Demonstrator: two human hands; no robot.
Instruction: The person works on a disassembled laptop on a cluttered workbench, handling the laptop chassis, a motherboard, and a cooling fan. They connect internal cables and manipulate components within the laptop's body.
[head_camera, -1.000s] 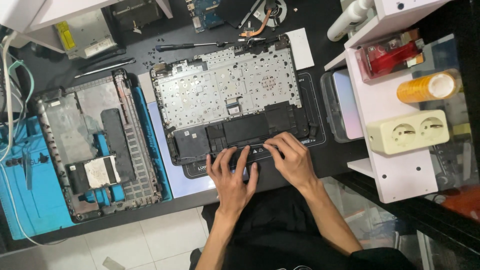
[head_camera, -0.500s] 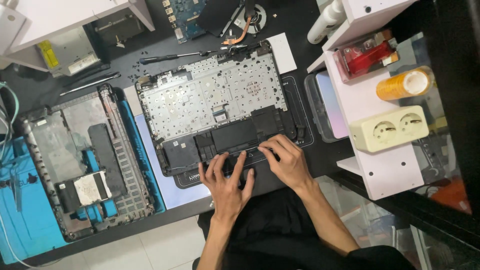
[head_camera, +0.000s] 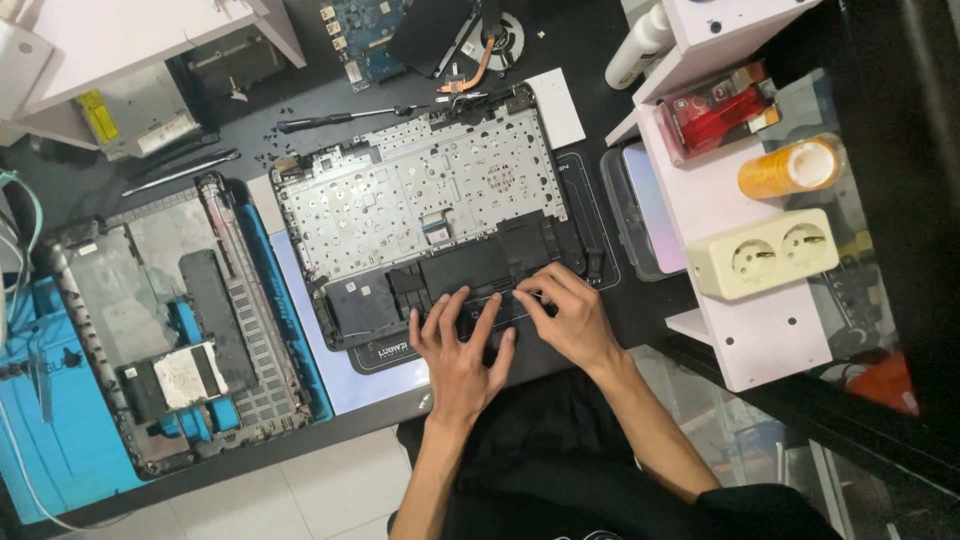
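Both hands (head_camera: 505, 335) press flat on laptop chassis (head_camera: 430, 215)

Both of the person's forearms are bare from the elbow down to the hands; no sleeve reaches the wrists. The left hand (head_camera: 458, 352) and the right hand (head_camera: 568, 318) wear no gloves, rings, watch or wristband that can be seen from above. The fingers are slim, with short plain nails. Below the arms a black garment (head_camera: 545, 455) covers the lap and body, a soft matte cloth with loose folds and no pattern on most of it. At the very bottom edge of the view a small pale marking shows on the cloth, too cut off to make out. A dark sleeve edge shows near the right elbow.
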